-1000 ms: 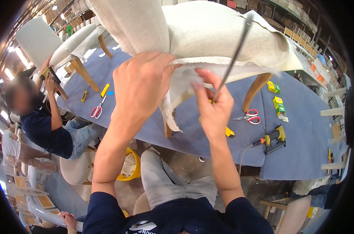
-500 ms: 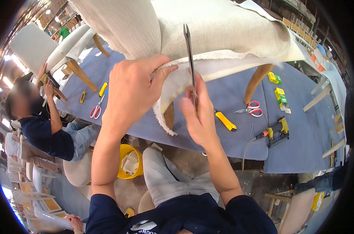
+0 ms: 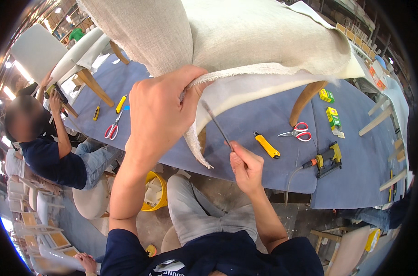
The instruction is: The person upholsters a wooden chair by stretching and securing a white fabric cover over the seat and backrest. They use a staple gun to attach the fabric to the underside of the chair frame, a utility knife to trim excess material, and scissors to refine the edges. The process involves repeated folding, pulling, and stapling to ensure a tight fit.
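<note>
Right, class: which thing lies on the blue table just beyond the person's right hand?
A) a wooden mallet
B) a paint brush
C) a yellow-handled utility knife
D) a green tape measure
C: the yellow utility knife lies flat on the blue table, just past the right hand, which grips a thin metal tool.

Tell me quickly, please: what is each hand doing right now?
Left hand: closed, gripping the edge of the beige fabric on the chair.
Right hand: closed, holding a thin metal tool.
</note>
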`<action>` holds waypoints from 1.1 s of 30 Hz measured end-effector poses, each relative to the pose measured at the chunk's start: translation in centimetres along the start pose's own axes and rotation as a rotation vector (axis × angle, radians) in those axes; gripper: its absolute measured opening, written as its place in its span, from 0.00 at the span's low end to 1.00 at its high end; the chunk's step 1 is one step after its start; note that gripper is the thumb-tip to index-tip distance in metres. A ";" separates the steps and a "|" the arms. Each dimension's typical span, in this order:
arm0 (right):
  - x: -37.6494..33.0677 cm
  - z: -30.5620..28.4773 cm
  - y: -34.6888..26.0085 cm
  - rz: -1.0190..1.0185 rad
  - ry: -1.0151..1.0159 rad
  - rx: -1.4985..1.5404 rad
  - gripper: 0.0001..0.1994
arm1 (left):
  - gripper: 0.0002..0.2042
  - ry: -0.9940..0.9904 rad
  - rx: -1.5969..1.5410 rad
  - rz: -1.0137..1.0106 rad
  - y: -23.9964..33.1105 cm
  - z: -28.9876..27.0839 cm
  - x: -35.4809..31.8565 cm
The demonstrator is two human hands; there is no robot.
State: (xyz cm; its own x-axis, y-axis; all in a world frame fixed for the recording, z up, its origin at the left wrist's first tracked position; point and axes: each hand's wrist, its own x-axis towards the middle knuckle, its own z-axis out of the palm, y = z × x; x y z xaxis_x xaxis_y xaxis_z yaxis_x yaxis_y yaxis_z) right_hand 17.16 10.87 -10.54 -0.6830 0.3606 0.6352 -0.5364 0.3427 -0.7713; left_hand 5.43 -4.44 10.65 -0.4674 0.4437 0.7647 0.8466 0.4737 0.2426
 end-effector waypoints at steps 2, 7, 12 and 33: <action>0.5 0.2 -0.9 0.026 -0.018 -0.043 0.12 | 0.06 0.002 0.000 0.002 0.1 -0.1 -0.1; 0.6 0.0 0.3 -0.013 0.068 -0.070 0.15 | 0.05 0.008 -0.006 0.025 0.2 0.0 0.0; 0.7 -0.3 0.4 0.037 0.072 -0.032 0.15 | 0.06 0.023 -0.012 0.043 0.3 0.0 -0.1; 14.6 -3.1 7.2 -0.594 -0.023 -0.196 0.04 | 0.17 0.399 0.265 0.435 -3.5 9.0 -5.9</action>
State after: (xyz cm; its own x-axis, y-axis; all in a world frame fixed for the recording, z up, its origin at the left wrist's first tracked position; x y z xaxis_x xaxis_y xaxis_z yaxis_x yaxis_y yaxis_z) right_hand 4.85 21.28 -6.70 -0.3081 0.0412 0.9505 -0.7282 0.6327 -0.2635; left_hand 2.93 -1.91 -0.12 0.0784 0.3446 0.9355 0.8218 0.5088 -0.2564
